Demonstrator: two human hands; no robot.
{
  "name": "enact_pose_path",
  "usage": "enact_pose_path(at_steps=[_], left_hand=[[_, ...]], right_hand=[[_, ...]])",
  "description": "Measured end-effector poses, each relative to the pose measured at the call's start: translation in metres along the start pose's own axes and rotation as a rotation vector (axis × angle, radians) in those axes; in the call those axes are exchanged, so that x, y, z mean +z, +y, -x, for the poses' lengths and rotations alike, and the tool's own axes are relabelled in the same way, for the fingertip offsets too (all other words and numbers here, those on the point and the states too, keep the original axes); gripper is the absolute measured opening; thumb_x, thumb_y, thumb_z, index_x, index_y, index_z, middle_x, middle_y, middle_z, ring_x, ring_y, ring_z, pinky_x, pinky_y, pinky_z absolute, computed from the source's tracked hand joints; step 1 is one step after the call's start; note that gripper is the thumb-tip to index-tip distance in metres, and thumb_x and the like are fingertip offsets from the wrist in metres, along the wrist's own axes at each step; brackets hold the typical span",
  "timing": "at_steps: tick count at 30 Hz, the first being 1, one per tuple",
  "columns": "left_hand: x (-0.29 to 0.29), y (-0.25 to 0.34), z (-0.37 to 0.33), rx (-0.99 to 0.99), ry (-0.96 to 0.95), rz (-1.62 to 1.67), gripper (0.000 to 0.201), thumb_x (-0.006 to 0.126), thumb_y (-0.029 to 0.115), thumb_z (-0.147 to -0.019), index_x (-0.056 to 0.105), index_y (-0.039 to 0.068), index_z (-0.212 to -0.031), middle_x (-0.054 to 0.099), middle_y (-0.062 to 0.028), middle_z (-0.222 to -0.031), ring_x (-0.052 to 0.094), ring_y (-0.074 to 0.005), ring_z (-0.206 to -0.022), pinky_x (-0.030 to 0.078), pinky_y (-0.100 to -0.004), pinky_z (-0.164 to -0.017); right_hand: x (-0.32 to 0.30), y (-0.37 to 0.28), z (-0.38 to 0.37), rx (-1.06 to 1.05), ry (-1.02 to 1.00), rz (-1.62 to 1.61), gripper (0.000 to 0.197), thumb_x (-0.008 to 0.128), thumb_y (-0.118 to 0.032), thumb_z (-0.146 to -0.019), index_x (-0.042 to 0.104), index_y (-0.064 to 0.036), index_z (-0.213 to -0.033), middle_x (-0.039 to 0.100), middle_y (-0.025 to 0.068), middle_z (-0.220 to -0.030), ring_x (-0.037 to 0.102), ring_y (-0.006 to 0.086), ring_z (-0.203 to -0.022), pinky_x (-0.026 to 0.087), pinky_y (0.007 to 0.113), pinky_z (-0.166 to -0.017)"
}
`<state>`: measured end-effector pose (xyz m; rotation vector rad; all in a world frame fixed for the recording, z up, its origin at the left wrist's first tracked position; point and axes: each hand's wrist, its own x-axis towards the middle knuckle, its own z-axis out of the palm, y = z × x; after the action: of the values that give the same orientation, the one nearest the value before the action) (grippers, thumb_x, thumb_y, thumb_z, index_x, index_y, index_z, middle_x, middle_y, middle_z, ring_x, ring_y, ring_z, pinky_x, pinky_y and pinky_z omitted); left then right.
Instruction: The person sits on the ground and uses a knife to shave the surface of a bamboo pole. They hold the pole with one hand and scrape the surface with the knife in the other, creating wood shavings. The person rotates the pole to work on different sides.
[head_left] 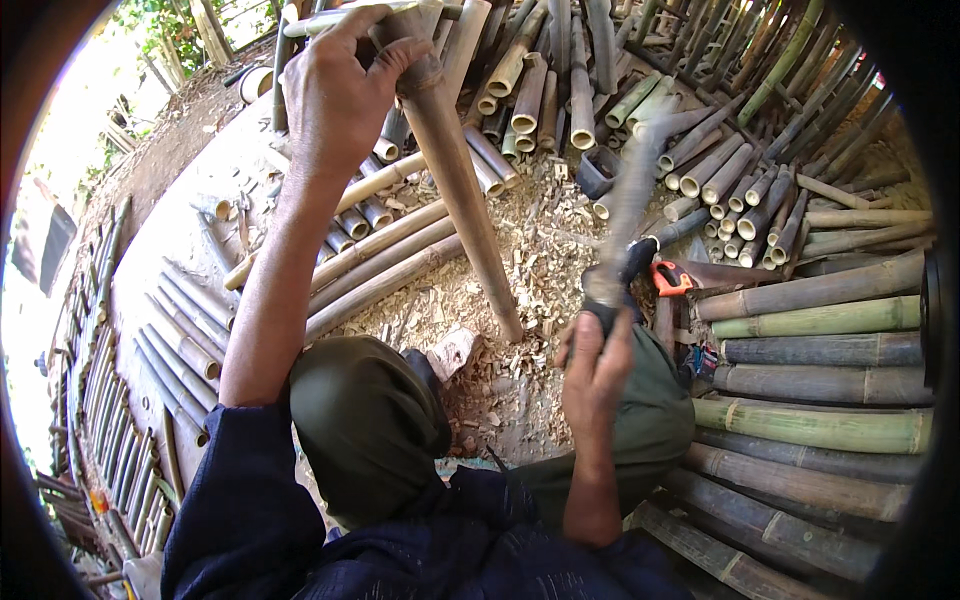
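Observation:
My left hand (345,100) is raised and wrapped round the upper end of a brown bamboo pole (458,190). The pole slants down to the right, its lower end by the wood chips between my knees. A knife (632,190) with a dark handle is in my right hand (598,375), its fingers closed. The long blade points up and away, smeared by motion, to the right of the pole and apart from it. Below the pole's foot, near my left knee, lies a pale, rough-cut piece of wood (455,352).
Wood chips (545,240) cover the ground ahead. A saw with an orange handle (672,278) lies beyond my right knee. Thick bamboo poles (820,425) are stacked at the right. Cut bamboo lengths (530,95) fill the far side, and more poles (180,350) lie at left.

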<state>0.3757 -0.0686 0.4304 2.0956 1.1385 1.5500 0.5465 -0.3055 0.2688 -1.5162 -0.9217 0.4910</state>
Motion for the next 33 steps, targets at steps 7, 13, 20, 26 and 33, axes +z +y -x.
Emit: enact_pose_path(at_steps=[7, 13, 20, 26, 33], left_hand=[[0.023, -0.019, -0.010, 0.206, 0.139, -0.175, 0.051, 0.084, 0.041, -0.083, 0.074, 0.007, -0.120, 0.077, -0.0177, -0.100, 0.074, -0.0308, -0.089, 0.055, -0.0436, -0.082], [0.018, -0.003, 0.004, 0.035, 0.021, 0.123, 0.036, 0.073, 0.011, -0.092, 0.066, -0.001, -0.125, 0.074, -0.0092, -0.090, 0.069, -0.0151, -0.079, 0.055, -0.0300, -0.074], [0.035, -0.016, 0.001, 0.070, 0.107, -0.082, 0.049, 0.083, 0.032, -0.088, 0.071, 0.006, -0.128, 0.078, -0.0131, -0.095, 0.072, -0.0182, -0.086, 0.056, -0.0341, -0.080], [0.020, -0.034, 0.002, 0.084, 0.111, 0.016, 0.041, 0.083, 0.026, -0.089, 0.071, 0.006, -0.123, 0.077, -0.0092, -0.093, 0.072, -0.0169, -0.084, 0.056, -0.0338, -0.079], [0.014, -0.003, 0.000, 0.092, 0.055, 0.268, 0.038, 0.074, 0.009, -0.092, 0.064, 0.002, -0.128, 0.073, -0.0069, -0.088, 0.069, -0.0140, -0.081, 0.055, -0.0286, -0.074]], right_hand=[[0.009, 0.176, 0.033, 0.253, -0.265, 0.593, 0.042, 0.055, -0.034, -0.103, 0.060, 0.0047, -0.117, 0.068, 0.0336, -0.100, 0.068, 0.0514, -0.095, 0.053, 0.058, -0.078], [-0.012, 0.013, -0.027, 0.168, -0.175, 0.287, 0.031, 0.051, -0.032, -0.107, 0.054, -0.0005, -0.106, 0.064, 0.0176, -0.078, 0.067, 0.0280, -0.070, 0.049, 0.041, -0.061], [0.009, 0.194, 0.038, 0.188, -0.248, 0.798, 0.043, 0.053, -0.031, -0.104, 0.048, 0.0056, -0.127, 0.066, 0.0249, -0.077, 0.071, 0.0402, -0.075, 0.055, 0.051, -0.065], [-0.014, 0.079, 0.000, 0.230, -0.252, 0.321, 0.029, 0.052, -0.031, -0.107, 0.056, -0.0015, -0.104, 0.063, 0.0135, -0.074, 0.064, 0.0241, -0.063, 0.047, 0.039, -0.056], [0.020, 0.102, 0.011, -0.150, 0.050, 0.464, 0.030, 0.049, -0.026, -0.108, 0.054, 0.0021, -0.116, 0.069, 0.0148, -0.081, 0.068, 0.0330, -0.069, 0.053, 0.044, -0.062]])
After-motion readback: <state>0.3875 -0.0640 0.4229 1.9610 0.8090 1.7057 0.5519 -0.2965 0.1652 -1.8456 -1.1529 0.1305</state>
